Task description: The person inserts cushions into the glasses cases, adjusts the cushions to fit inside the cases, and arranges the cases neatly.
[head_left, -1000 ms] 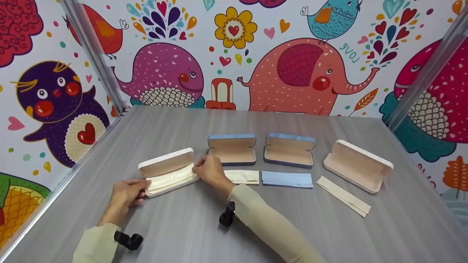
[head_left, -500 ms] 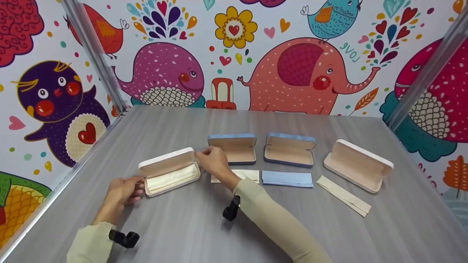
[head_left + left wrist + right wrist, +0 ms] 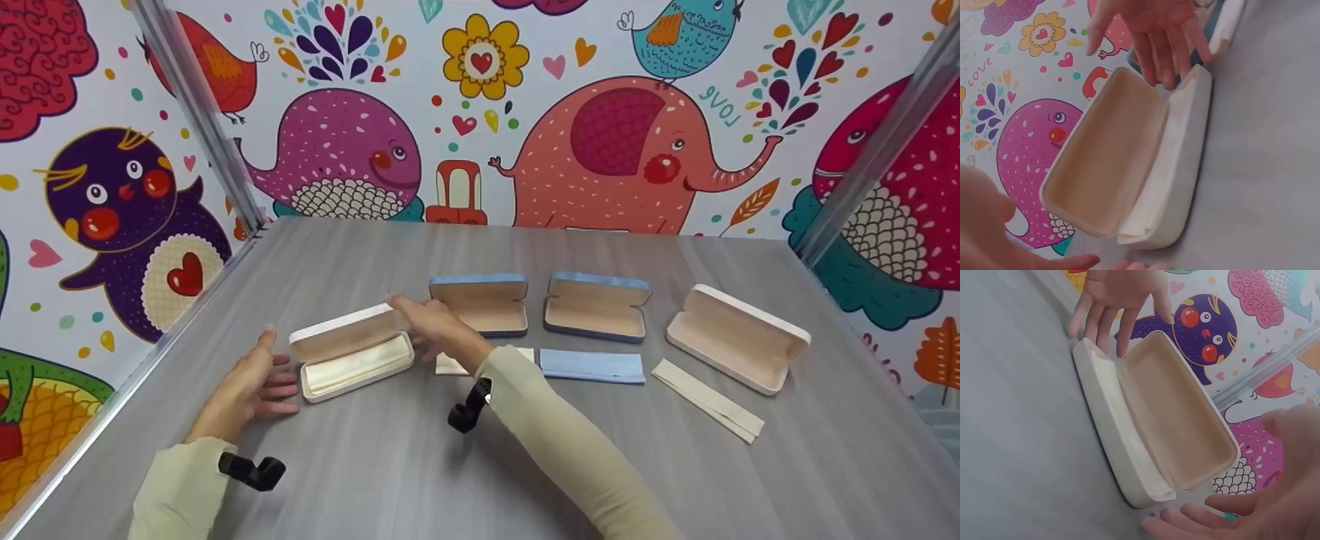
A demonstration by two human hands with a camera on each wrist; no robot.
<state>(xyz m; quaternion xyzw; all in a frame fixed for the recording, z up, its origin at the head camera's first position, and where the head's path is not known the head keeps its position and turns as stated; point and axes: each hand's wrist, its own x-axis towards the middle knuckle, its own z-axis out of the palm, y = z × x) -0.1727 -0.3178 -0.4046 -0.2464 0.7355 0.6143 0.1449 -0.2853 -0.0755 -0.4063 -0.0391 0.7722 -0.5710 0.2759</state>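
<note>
A white glasses case (image 3: 356, 388) stands with its lid up at the left of the table, a folded cream cloth (image 3: 358, 363) lying inside it. At its left end my left hand (image 3: 244, 386) is spread, thumb raised, holding nothing. My right hand (image 3: 439, 326) is at the case's other end, its fingers extended by the lid's right corner and nothing in its grasp. The left wrist view shows the case (image 3: 1182, 185) between both hands, with the right hand (image 3: 1154, 34) beyond it. From the right wrist, the left hand (image 3: 1117, 304) appears past the far end.
Two blue glasses cases (image 3: 480, 330) (image 3: 594, 331) stand with lids up behind a folded cream cloth (image 3: 517, 356) and a folded blue cloth (image 3: 591, 366). Another white case (image 3: 724, 360) and a narrow cream cloth (image 3: 709, 401) lie at right. A patterned wall (image 3: 480, 142) bounds the table's back.
Both hands have let go of the cream cloth, which now lies flat in the white case. Their fingers have straightened and spread at the two ends of the case.
</note>
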